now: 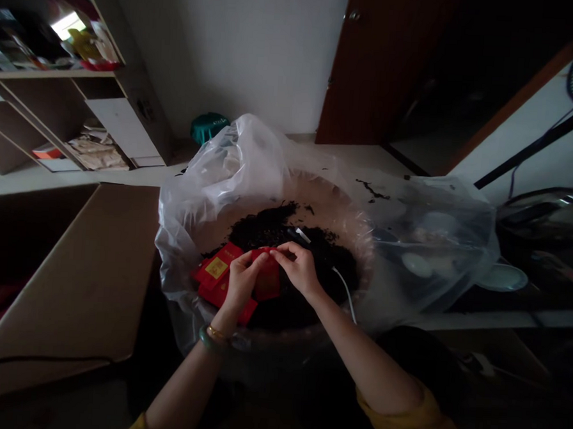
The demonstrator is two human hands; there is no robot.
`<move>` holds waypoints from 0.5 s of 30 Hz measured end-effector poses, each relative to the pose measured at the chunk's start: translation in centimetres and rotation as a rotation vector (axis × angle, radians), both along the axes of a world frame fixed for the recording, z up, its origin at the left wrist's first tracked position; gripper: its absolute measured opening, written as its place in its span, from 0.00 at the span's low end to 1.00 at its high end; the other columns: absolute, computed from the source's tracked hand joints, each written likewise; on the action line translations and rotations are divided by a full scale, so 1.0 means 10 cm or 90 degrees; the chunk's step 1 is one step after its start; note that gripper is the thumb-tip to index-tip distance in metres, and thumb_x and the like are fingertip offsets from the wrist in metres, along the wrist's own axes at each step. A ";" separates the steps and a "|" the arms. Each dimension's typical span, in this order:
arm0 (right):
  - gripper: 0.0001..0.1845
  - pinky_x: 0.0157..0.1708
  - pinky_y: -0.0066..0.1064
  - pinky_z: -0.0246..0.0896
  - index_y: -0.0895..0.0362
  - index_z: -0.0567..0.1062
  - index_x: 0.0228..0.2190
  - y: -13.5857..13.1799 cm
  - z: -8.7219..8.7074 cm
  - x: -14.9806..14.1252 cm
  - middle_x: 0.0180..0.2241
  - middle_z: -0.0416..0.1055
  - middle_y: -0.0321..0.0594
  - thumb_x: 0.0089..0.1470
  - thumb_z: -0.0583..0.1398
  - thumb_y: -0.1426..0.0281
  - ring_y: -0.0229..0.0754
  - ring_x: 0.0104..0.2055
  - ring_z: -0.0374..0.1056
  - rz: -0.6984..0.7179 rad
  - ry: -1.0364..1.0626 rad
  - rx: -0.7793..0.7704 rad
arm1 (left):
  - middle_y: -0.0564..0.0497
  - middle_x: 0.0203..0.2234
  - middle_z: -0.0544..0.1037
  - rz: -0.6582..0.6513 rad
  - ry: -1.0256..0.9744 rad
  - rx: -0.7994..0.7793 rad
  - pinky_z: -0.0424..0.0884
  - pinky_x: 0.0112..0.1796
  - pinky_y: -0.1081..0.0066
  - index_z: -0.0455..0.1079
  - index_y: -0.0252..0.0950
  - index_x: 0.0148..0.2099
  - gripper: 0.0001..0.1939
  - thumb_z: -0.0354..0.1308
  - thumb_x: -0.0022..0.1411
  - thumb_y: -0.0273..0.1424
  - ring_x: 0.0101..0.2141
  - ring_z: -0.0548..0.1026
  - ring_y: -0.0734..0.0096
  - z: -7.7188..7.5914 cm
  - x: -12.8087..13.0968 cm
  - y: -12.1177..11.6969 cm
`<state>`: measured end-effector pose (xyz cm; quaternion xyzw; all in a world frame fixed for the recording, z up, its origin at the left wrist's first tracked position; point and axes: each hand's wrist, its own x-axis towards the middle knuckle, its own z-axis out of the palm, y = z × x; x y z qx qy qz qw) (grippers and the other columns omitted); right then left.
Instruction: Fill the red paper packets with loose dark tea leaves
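Note:
Both my hands meet over a wide basket [349, 208] lined with clear plastic. Between the fingertips of my left hand [243, 276] and my right hand [299, 266] is the top edge of a red packet [268, 279], pinched from both sides. More red packets [216, 267], one with a gold square print, lie in the basket left of and under my left hand. Dark, loose, leaf-like material [261, 225] fills much of the basket. Beyond my right hand, a small white-and-black device [303, 235] rests on it, and a white cable [345, 285] runs near my right wrist.
An open cardboard box [106, 262] stands at the left, below a shelf unit [42, 115]. Bunched clear plastic [251, 148] rises at the basket's far side. To the right lies a clear plastic bag [429, 241] beside a pale dish [501, 277]. A brown door [371, 72] is behind.

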<state>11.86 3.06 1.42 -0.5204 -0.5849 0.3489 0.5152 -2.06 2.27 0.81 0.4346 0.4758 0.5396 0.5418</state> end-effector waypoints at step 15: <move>0.12 0.24 0.29 0.62 0.56 0.75 0.23 0.01 0.03 0.12 0.21 0.73 0.35 0.40 0.65 0.60 0.38 0.23 0.67 0.067 0.036 -0.119 | 0.49 0.26 0.81 -0.033 0.075 -0.002 0.69 0.31 0.72 0.79 0.33 0.32 0.12 0.67 0.45 0.36 0.28 0.76 0.68 0.06 0.00 0.01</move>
